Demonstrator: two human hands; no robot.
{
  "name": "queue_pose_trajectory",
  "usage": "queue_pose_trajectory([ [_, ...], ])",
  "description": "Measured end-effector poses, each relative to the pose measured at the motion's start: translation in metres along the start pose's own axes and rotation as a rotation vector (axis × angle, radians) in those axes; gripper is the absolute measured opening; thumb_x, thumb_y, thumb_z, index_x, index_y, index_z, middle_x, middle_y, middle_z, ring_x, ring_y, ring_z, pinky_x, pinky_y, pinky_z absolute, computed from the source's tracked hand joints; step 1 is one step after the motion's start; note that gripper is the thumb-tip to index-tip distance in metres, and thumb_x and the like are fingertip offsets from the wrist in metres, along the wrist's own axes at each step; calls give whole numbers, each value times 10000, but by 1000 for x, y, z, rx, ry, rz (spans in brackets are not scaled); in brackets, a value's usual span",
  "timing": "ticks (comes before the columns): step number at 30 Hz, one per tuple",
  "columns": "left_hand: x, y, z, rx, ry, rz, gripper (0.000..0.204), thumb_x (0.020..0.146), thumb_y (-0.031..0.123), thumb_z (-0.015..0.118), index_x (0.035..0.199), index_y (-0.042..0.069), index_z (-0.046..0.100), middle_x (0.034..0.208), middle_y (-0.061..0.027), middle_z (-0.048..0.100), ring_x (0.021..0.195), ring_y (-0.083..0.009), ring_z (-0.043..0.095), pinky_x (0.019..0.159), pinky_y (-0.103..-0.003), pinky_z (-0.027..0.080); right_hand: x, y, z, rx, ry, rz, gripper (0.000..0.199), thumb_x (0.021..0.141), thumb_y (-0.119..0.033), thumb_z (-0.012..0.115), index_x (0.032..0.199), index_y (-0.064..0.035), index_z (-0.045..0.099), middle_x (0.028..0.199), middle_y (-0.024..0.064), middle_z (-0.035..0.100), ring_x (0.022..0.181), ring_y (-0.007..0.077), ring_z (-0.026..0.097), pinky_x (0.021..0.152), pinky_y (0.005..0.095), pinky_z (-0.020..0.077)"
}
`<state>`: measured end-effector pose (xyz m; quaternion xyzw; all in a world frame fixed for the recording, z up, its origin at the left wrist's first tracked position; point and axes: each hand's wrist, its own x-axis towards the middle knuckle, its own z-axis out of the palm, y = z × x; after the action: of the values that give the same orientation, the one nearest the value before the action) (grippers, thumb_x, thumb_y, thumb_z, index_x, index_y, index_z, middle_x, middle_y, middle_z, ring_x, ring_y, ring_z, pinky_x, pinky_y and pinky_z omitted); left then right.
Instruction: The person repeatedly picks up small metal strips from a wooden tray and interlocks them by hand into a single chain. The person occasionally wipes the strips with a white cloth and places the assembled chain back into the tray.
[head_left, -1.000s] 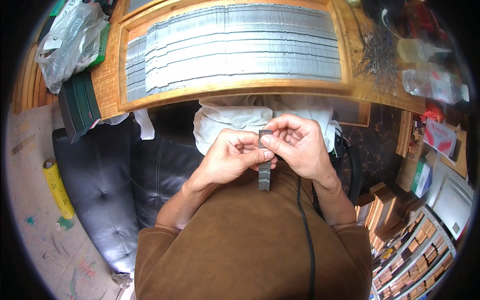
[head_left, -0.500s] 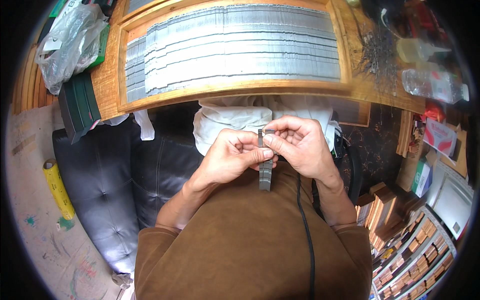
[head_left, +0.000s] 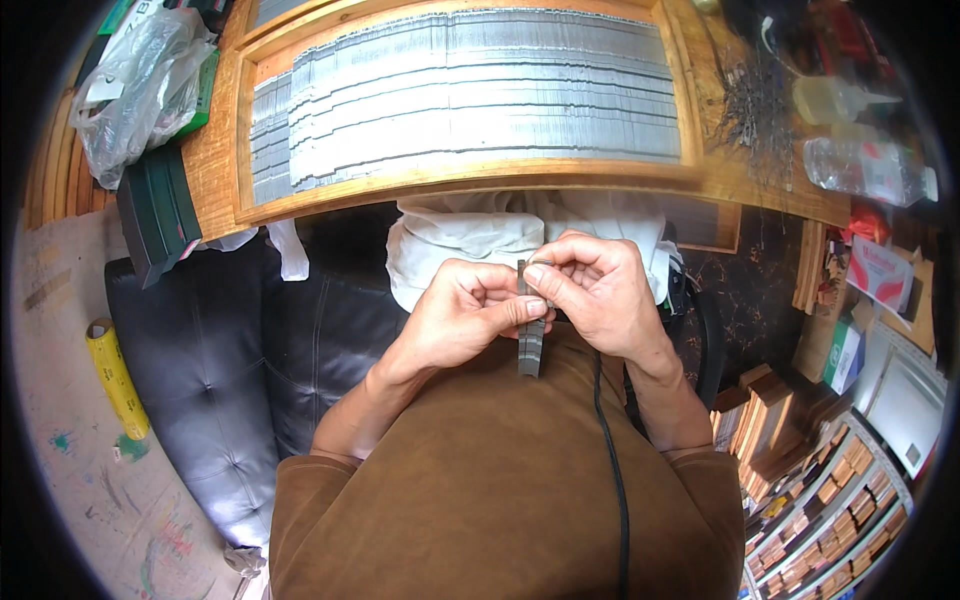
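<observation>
In front of my chest my left hand is closed on a narrow stack of thin grey metal pieces, thumb across its face. The stack's lower end hangs free below the fingers; its middle is partly covered by the left thumb. My right hand is closed in a pinch beside the stack's upper end, thumb and forefinger together. Between those fingertips shows the thin edge of a small grey metal piece, mostly hidden.
Ahead, a wooden tray on the table holds long rows of thin grey metal pieces. A plastic bag and dark box are at left, a clear bottle at right. A black sofa stands to my left.
The small piece in my right fingertips has turned and now shows only a thin edge. The stack's lower end has shifted slightly; my left hand has barely moved.
</observation>
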<state>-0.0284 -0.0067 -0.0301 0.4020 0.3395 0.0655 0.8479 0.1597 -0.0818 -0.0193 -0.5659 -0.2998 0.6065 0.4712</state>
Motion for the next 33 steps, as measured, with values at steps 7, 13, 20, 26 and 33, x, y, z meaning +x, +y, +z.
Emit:
queue_pose_trajectory([
  [7,-2,13,3,-25,213,24,248,989,89,725,1171,-79,709,1035,-144,785,918,-180,760,749,-267,589,-4,-40,-57,-74,120,-199,115,974,-99,738,963,14,757,810,23,699,659,54,590,593,216,479],
  [13,5,8,0,8,132,106,277,995,146,729,1176,-63,706,1031,-190,782,910,-259,787,746,-320,631,-9,-118,-193,213,552,-396,145,972,-85,711,1056,30,742,893,61,718,690,91,638,621,209,521],
  [20,9,14,6,-21,71,6,266,987,106,733,1178,-76,698,1039,-195,777,927,-239,777,783,-324,635,-5,-63,-84,-154,71,-54,113,923,-91,784,952,19,786,797,52,735,665,65,641,580,214,504],
  [26,10,15,4,45,22,-54,187,990,105,733,1100,-46,746,951,-116,782,797,-140,730,712,-279,610,12,-5,-24,85,-66,42,110,959,-47,750,1003,54,758,868,53,743,734,65,654,648,215,534],
  [33,10,-4,4,50,64,-38,165,983,135,756,1075,0,777,900,-68,773,746,-79,674,636,-224,529,9,-6,-12,18,-71,96,112,957,-13,745,1018,80,740,882,66,746,790,80,693,685,226,573],
])
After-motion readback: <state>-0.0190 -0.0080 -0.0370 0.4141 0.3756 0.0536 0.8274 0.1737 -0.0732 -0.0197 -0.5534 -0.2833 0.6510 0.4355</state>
